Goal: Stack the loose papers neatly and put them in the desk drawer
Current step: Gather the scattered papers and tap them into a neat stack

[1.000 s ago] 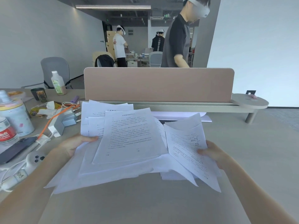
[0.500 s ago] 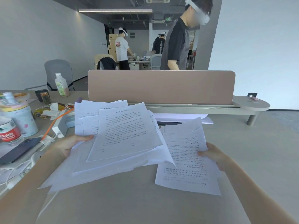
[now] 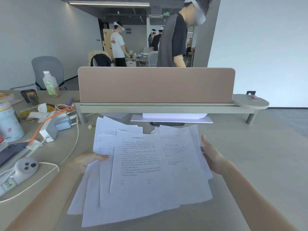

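Left grip (image 3: 86, 161) pinched on fanned papers (image 3: 141, 165) over the desk (image 3: 250, 172), right grip (image 3: 212, 157) flat-open against their edge; sheets judged light, floppy, slippery, best taken at both side edges.

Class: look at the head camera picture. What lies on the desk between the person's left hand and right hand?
In the head view, the loose papers fill the whole stretch: the left hand grips their left edge, and the right hand presses flat against their right edge. The sheets are fanned and uneven.
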Demonstrator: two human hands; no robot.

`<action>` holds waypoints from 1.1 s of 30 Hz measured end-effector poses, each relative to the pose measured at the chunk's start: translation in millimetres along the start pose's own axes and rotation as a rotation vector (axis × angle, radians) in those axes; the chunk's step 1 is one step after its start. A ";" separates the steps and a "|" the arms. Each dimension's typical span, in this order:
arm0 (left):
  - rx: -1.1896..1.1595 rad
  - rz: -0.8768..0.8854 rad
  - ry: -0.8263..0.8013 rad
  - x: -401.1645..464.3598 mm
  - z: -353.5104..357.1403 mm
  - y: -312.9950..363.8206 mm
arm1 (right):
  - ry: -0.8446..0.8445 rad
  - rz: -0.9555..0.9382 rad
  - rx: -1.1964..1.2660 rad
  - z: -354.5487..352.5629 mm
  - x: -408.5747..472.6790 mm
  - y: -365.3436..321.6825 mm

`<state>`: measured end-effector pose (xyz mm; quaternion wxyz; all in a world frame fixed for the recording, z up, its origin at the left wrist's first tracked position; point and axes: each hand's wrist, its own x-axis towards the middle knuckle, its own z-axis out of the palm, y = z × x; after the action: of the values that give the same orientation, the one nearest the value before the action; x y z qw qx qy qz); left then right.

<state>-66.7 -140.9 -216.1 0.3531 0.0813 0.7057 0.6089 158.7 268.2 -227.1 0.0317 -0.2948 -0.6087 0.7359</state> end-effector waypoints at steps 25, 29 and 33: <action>0.216 0.058 0.091 20.6 15.5 -3.4 | -0.018 -0.500 -0.294 42.8 -86.8 -184.7; 0.183 0.036 0.070 21.7 12.0 -6.6 | -0.092 -0.429 -0.223 54.1 -77.5 -164.3; 0.118 -0.026 0.063 10.2 15.4 -1.1 | -0.147 -0.310 -0.207 60.5 -55.6 -113.5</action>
<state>-64.6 -123.3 -221.3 0.3332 0.0738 0.7519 0.5640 140.5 221.8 -96.2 0.0697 -0.1444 -0.7200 0.6752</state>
